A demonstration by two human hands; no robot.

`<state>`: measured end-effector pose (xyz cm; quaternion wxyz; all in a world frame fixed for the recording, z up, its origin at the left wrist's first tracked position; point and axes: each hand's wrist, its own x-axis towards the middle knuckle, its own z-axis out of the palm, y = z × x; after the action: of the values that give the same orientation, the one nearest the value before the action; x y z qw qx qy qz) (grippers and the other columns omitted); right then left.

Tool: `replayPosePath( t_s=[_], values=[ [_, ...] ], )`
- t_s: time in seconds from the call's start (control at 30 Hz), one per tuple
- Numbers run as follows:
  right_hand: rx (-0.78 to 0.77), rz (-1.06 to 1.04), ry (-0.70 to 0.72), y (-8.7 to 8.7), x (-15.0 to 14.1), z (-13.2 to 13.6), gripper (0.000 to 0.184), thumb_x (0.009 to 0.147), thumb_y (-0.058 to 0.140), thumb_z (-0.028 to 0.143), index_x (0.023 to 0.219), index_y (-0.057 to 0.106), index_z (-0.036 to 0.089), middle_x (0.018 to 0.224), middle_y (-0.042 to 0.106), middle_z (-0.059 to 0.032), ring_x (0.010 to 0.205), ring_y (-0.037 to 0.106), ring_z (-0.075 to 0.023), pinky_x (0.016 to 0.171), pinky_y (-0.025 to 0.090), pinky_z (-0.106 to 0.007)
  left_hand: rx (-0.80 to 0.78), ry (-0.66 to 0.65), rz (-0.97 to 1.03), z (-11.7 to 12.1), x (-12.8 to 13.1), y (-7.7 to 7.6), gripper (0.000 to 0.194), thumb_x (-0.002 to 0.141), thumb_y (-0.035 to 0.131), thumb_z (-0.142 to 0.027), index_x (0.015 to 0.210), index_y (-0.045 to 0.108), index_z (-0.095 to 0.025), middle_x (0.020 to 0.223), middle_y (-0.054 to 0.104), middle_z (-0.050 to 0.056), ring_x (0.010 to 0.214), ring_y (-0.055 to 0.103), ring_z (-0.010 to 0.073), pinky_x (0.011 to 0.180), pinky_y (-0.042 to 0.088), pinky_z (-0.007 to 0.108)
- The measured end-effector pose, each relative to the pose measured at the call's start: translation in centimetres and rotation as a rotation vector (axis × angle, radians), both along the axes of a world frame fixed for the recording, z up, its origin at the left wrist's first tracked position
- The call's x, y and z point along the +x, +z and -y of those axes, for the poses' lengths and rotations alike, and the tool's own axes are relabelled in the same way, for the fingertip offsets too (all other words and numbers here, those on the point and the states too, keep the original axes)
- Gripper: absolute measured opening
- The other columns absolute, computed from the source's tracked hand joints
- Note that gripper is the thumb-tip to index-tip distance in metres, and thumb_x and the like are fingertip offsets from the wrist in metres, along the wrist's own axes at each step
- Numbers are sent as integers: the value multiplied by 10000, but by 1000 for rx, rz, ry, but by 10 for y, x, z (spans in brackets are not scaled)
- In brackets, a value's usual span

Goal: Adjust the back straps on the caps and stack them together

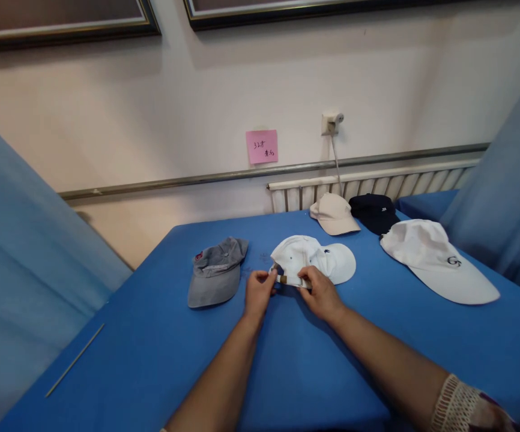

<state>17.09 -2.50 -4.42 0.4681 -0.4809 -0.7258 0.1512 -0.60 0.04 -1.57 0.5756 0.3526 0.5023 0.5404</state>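
Note:
A white baseball cap (314, 259) lies on the blue table (161, 336), its back strap turned toward me. My left hand (259, 292) pinches the strap's left end by the small brass buckle. My right hand (319, 290) pinches the strap's right end. Both hands are closed on the strap at the cap's near edge. A grey cap (216, 271) lies just left of my left hand.
A beige cap (333, 213) and a dark navy cap (374, 212) sit at the table's far edge by a radiator (368, 185). A large white visor cap (438, 259) lies at the right. Blue curtains (21, 264) hang on both sides. A pink note (262, 146) is stuck on the wall.

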Motion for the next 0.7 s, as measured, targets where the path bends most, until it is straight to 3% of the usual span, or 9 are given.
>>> replayPosePath(
  t_s=[0.1, 0.2, 0.3, 0.47, 0.57, 0.7],
  values=[
    [-61, 27, -5, -3, -1, 0, 274, 764, 558, 100, 1015, 516, 201, 961, 628, -60, 888, 597, -215, 804, 477, -346, 375, 73, -484, 6, 0, 5, 305, 703, 751, -265, 969, 624, -188, 952, 640, 33, 893, 596, 177, 856, 479, 325],
    [-83, 43, 19, -5, 0, -1, 317, 763, 549, 88, 1059, 512, 194, 1001, 636, -68, 936, 598, -218, 843, 474, -350, 673, -197, -907, 15, 3, 6, 251, 763, 670, -220, 1012, 653, -201, 1015, 662, 57, 980, 578, 217, 905, 441, 369],
    [-111, 58, 19, -6, 1, -3, 358, 763, 550, 87, 1106, 513, 182, 1012, 641, -76, 945, 599, -223, 853, 473, -357, 737, -426, -1046, 21, 7, 4, 343, 779, 627, -152, 1116, 637, -220, 1085, 671, 62, 1003, 569, 228, 899, 430, 373],
    [-134, 100, 39, -8, 1, -5, 361, 731, 525, 40, 1059, 544, 189, 1003, 644, -70, 950, 596, -220, 858, 464, -349, 664, -407, -1002, 19, 10, 0, 267, 768, 620, -148, 1021, 663, -223, 994, 682, 42, 954, 566, 224, 864, 424, 359],
    [-142, 83, 46, -9, 1, -6, 436, 687, 522, 4, 1084, 537, 182, 1018, 648, -72, 968, 595, -216, 869, 459, -341, 546, -373, -812, 16, 11, -3, 218, 714, 668, -182, 931, 666, -198, 885, 660, 27, 865, 569, 199, 796, 439, 320],
    [-147, 67, 56, -9, 2, -6, 402, 703, 515, 6, 1063, 552, 182, 991, 654, -66, 937, 603, -214, 843, 462, -337, 374, -330, -454, 13, 12, -5, 214, 646, 727, -227, 824, 625, -167, 759, 606, -7, 739, 550, 147, 722, 438, 268]
  ],
)
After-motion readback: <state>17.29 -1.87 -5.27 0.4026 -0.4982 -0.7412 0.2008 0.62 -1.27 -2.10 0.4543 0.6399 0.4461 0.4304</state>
